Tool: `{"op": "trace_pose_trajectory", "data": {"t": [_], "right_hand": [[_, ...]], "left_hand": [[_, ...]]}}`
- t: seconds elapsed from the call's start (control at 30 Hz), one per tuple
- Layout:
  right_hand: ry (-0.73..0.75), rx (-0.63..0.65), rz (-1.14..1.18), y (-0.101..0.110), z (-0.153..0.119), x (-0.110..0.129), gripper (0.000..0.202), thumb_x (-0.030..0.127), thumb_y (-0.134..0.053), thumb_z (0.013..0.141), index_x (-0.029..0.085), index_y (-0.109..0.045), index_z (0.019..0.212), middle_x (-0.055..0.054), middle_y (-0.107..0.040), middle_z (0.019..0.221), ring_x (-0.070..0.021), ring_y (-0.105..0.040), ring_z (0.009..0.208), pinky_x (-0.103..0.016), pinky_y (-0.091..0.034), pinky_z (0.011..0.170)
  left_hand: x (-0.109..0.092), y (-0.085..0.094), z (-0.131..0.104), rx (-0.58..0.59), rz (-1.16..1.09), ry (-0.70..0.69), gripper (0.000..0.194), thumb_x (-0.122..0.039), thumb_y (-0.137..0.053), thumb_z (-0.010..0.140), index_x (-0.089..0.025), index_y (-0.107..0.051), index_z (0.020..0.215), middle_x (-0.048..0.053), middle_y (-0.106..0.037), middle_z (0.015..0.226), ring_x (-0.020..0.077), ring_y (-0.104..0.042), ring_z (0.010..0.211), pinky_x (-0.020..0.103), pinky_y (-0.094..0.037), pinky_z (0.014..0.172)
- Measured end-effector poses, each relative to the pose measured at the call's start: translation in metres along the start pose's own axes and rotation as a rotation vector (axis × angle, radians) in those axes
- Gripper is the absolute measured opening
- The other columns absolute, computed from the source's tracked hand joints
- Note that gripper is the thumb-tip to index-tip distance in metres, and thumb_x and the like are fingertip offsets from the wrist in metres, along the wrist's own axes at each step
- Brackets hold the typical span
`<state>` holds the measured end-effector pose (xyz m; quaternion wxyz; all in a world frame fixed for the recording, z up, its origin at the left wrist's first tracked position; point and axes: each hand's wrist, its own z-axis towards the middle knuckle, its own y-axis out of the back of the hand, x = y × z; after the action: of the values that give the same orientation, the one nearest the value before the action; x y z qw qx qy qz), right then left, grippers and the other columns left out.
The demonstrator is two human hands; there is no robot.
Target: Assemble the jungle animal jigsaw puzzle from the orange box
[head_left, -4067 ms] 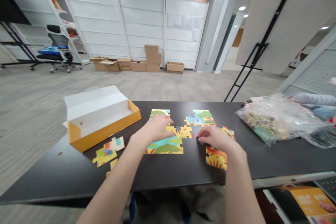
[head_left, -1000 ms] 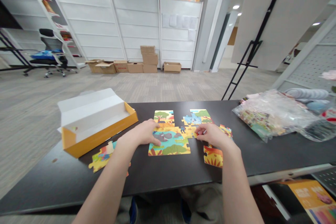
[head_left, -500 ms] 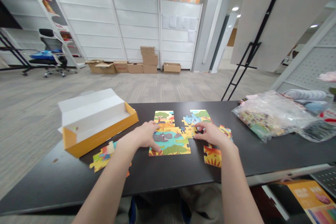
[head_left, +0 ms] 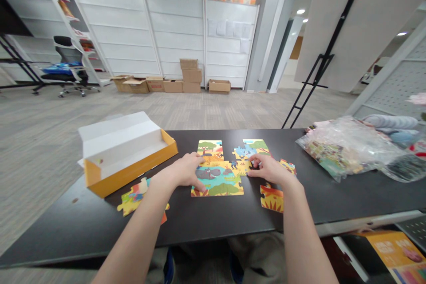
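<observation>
A partly joined jigsaw puzzle [head_left: 218, 177] with hippos in water and green trees lies on the black table. My left hand [head_left: 187, 169] rests at its left edge, fingers and thumb spread apart. At the right side, my right hand [head_left: 269, 169] has thumb and index finger curved onto the edge of a yellow puzzle piece [head_left: 242, 167] joined to the picture. Above that piece sits a joined section with a blue animal and a tree [head_left: 256, 145]. Orange puzzle pieces [head_left: 271, 198] lie below my right wrist, partly covered by the forearm.
An open yellow box [head_left: 133, 164] with a white inside stands at the left. More puzzle pieces [head_left: 131, 197] lie beside my left forearm, partly hidden. A clear plastic bag [head_left: 346, 146] of printed pieces lies at the right. The table's front edge [head_left: 206, 238] is close to me.
The whole view has shifted slightly. Both hands stay in nearly the same place at the puzzle, and no piece has clearly moved.
</observation>
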<state>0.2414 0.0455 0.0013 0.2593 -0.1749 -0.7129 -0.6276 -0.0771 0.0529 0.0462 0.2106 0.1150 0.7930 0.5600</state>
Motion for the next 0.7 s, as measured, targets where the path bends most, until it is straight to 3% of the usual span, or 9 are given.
{"op": "trace_pose_trajectory", "data": {"t": [0.5,0.7], "right_hand": [[0.014,-0.013,-0.034,0.0,-0.003,0.011,0.05,0.027,-0.072,0.078,0.017,-0.065,0.126,-0.002,-0.066,0.094,-0.0128,-0.056,0.066,-0.025,-0.043,0.064],[0.097,-0.101,-0.12,-0.008,0.006,0.014,0.038,0.033,-0.066,0.085,0.019,-0.071,0.121,-0.006,-0.066,0.099,-0.0154,-0.058,0.072,-0.028,-0.045,0.072]], "left_hand": [[0.004,0.004,-0.001,-0.026,-0.033,-0.001,0.096,-0.057,-0.082,0.062,-0.017,-0.054,0.144,0.017,-0.045,0.154,0.0373,-0.046,0.138,0.042,-0.041,0.113],[0.004,0.004,0.0,-0.012,-0.024,-0.007,0.097,-0.059,-0.08,0.062,-0.016,-0.052,0.145,0.018,-0.044,0.154,0.0372,-0.046,0.138,0.043,-0.04,0.113]]}}
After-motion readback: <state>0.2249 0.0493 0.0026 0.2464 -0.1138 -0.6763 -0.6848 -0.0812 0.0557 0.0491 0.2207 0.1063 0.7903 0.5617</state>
